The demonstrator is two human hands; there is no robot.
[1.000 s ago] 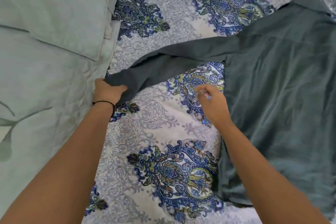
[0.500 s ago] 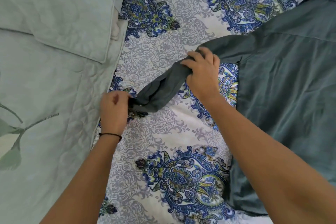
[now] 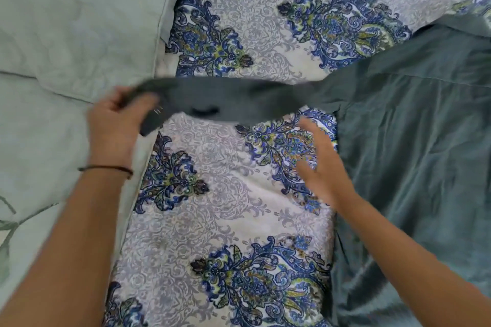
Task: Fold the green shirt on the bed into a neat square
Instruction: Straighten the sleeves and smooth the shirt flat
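From the head view, your left hand (image 3: 117,125) pinches the cuff of the sleeve (image 3: 239,98), stretched out from the green shirt (image 3: 414,141) lying at the right of the bed (image 3: 212,207). Your right hand (image 3: 321,164) hovers spread, empty. Keep the sleeve taut, then lay it flat across the body.

A white bedsheet printed with blue, green and grey paisley medallions (image 3: 233,210) fills the middle from twelve to six o'clock. At nine o'clock lies a pale green quilted cover (image 3: 39,141), and at eleven what seems a matching pale green pillow (image 3: 79,16). Soft, even light.
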